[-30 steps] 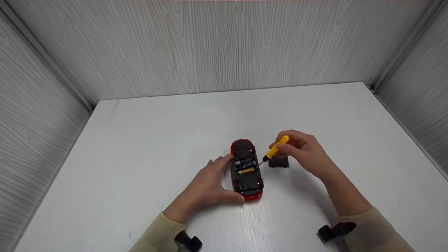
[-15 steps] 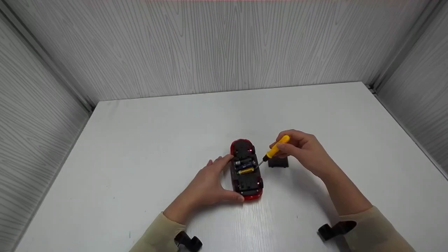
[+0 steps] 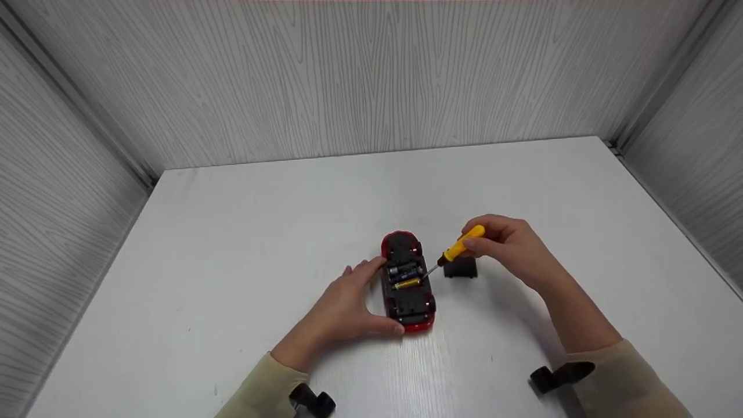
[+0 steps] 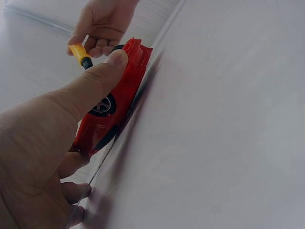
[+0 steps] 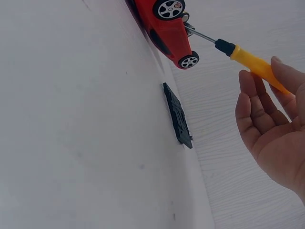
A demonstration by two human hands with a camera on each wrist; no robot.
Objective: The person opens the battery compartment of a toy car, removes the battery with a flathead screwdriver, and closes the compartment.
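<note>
Item: red plastic toy car [image 3: 408, 283], lying upside down near the middle of the white tabletop [image 3: 232, 244], black underside up. Battery bay open; cylindrical batteries [image 3: 405, 275] visible inside, one gold-banded.

Item: small screwdriver with yellow handle and thin metal shaft [image 3: 455, 251]. The tip appears to reach the right edge of the open bay, though contact is too small to confirm.

Item: flat black plastic cover plate [image 3: 461, 267], lying on the tabletop just right of the car, apart from it.

Left hand [image 3: 342, 305]: clamped on the car, thumb around the near end, fingers along the left flank. The left wrist view shows the thumb [image 4: 102, 78] pressed on the red body beside a wheel. Wrist low, forearm coming from the near left.

Right hand [image 3: 508, 247]: pinching the yellow handle between thumb and fingertips, palm partly open in the right wrist view, shaft angled down and leftward toward the bay.

Handling note: the work likely goes best with the car braced flat, the tip kept shallow, and light levering, so the batteries are not gouged.
</note>
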